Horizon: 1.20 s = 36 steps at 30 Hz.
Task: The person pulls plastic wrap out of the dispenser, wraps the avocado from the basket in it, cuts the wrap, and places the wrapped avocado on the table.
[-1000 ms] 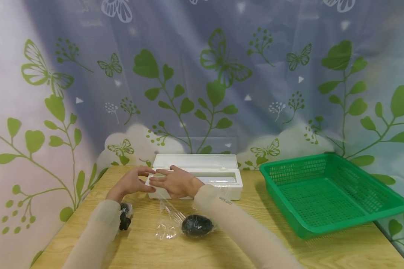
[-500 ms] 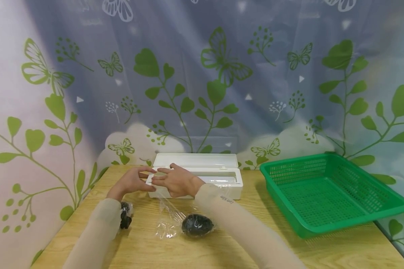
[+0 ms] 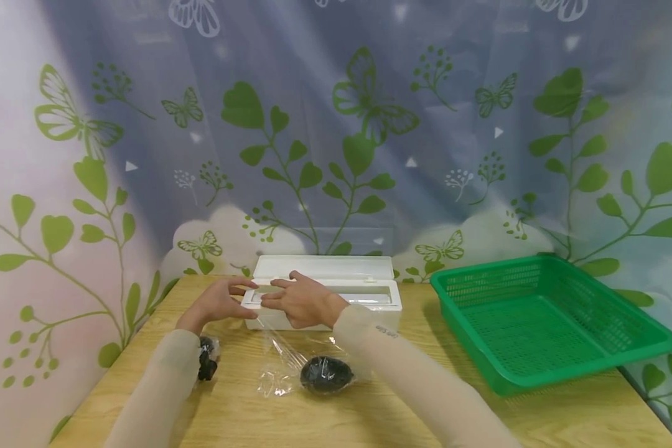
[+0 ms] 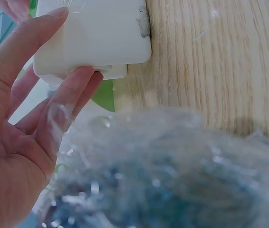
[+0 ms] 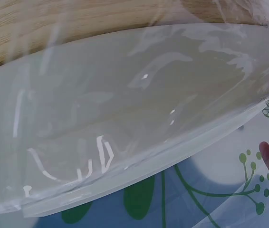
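A white cling film dispenser (image 3: pixel 389 318) with its lid (image 3: pixel 325 267) raised stands at the back of the table. My left hand (image 3: pixel 218 302) grips its left end, with the thumb on one face and fingertips on another in the left wrist view. Over the top's left part lies my right hand (image 3: pixel 308 303), fingers extended; its exact contact is unclear. Clear cling film (image 3: pixel 282 350) stretches forward from the dispenser, over a dark oval thing (image 3: pixel 326 374) whose kind I cannot tell. Film also covers much of the dispenser face (image 5: pixel 101 109) in the right wrist view.
A green plastic basket (image 3: pixel 529 379) stands on the right side of the wooden table (image 3: pixel 425 398). Beside the left wrist is a small black thing (image 3: pixel 208 359) with clear film about it. A patterned curtain (image 3: pixel 336 155) hangs behind the table.
My right hand has slid slightly to the right along the dispenser. The left hand keeps its place at the left end. The dark oval thing has stayed put.
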Tool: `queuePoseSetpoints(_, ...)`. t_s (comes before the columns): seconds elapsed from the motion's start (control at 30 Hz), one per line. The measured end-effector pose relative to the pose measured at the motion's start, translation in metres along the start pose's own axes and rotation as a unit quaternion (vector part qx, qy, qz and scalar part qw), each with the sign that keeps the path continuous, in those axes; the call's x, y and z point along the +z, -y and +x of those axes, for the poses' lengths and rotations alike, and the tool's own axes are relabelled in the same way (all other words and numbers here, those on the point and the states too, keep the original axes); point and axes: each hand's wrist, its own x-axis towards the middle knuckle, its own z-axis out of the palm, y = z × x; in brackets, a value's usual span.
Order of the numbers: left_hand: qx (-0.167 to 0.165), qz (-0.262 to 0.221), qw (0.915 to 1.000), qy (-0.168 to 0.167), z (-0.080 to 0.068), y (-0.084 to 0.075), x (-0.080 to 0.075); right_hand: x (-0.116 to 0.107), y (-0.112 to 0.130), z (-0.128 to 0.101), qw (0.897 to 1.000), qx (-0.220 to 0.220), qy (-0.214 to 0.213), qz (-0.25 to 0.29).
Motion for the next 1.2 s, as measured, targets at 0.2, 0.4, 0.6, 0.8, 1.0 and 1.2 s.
queuePoseSetpoints(0.2, 0.010, -0.003, 0.9999, 0.003, -0.001, 0.001, -0.001, 0.001, -0.003, -0.011, 1.000, 0.001, -0.002, -0.006)
queuePoseSetpoints(0.4, 0.014, 0.000, 0.9999, 0.000, 0.000, 0.003, 0.000, 0.001, -0.002, -0.015, 1.000, 0.004, 0.005, -0.015)
queuePoseSetpoints(0.6, 0.015, 0.004, 0.9999, -0.003, 0.000, 0.003, -0.001, 0.001, -0.002, -0.017, 1.000, 0.006, 0.004, -0.012)
queuePoseSetpoints(0.8, 0.017, -0.002, 0.9998, -0.005, 0.001, 0.003, -0.001, 0.003, -0.004, -0.021, 1.000, 0.006, -0.006, -0.013)
queuePoseSetpoints(1.0, 0.026, -0.015, 0.9995, 0.000, -0.002, 0.002, -0.001, 0.004, -0.005, -0.025, 1.000, 0.002, -0.014, -0.027)
queuePoseSetpoints(1.2, 0.025, -0.017, 0.9995, 0.000, -0.002, 0.003, -0.001, 0.005, -0.005, -0.028, 1.000, 0.005, -0.015, -0.026)
